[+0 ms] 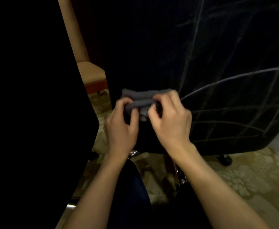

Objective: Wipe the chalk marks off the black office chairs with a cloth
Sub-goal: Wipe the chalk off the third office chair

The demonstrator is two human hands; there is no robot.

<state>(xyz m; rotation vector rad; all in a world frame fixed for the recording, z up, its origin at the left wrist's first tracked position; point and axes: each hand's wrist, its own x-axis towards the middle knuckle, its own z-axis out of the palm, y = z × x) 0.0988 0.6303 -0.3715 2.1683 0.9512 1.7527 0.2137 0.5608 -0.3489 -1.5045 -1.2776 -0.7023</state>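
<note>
A view from a head-worn camera looks down in a dim room at two bare forearms reaching forward. Both hands meet at a small grey cloth [141,100], bunched into folds and held in the air in front of a black office chair [226,104]. The left hand [121,124] curls its fingers and thumb around the cloth's left end, and the right hand [170,119] pinches the right end, so the cloth is stretched between them; this two-handed hold looks like refolding or gathering the cloth to get a fresh, firm pad, rather than wiping, since the cloth does not seem pressed against the chair. The chair's dark back fills the upper right of the view and is crossed by many pale chalk lines [218,83], long curves and straight strokes forming a rough grid, so most of the wiping appears still to be done there. The cloth sits just beside the left edge of those marks, well placed to start on them. A second black chair [36,96] fills the left side as a dark mass with no marks visible in the gloom. Between the two chairs, a tan upholstered chair [92,71] with a red wooden frame stands further back, and a pale floral carpet [244,184] covers the floor.
</note>
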